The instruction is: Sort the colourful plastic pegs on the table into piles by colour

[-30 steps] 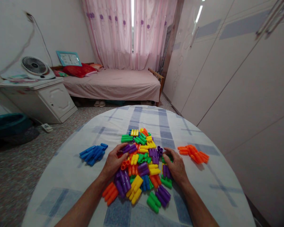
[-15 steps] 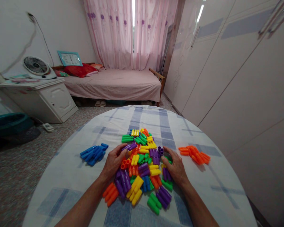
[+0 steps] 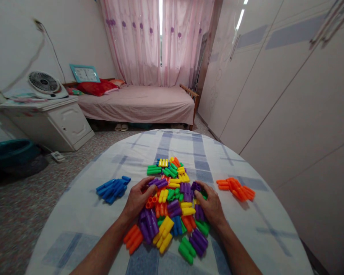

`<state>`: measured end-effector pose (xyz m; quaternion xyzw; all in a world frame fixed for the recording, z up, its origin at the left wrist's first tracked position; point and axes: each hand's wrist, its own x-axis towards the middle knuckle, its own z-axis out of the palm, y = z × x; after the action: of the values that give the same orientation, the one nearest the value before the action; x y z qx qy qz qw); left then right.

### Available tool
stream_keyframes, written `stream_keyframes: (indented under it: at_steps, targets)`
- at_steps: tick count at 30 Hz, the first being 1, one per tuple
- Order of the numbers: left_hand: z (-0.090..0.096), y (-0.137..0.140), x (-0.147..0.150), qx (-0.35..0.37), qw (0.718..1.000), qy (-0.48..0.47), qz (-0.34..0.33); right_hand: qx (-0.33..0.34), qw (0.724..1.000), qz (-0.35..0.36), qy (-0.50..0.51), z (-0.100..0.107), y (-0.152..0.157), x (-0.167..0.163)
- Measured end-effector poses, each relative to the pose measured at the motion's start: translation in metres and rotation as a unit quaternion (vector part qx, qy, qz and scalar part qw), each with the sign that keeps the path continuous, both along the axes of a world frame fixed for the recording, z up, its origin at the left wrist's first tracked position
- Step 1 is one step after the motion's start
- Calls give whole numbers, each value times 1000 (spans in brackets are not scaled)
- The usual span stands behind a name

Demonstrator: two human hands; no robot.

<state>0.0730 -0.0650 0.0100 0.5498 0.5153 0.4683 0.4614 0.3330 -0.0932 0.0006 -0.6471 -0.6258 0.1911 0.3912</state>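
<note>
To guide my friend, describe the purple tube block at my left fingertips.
On the round table, find the multicoloured pile. At its left is the left hand. By its thumb, the purple tube block stands out from green, orange and yellow neighbours.

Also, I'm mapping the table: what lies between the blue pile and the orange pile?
The head view shows the left hand, multicolored pile and right hand.

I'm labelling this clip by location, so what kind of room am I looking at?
Most likely a bedroom in a home: a bed with red pillows stands below pink curtains, and a tall cabinet lines the right side.
</note>
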Motion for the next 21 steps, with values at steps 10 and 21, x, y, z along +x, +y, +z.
stream_keyframes:
  at_steps: [10, 21]
  targets:
    - [-1, 2, -5, 44, 998, 55, -4, -5, 1000, -3, 26, 0, -1, 1]
    - [-1, 3, -4, 33, 998, 58, -3, -13, 997, 8, 76, 4, -2, 2]
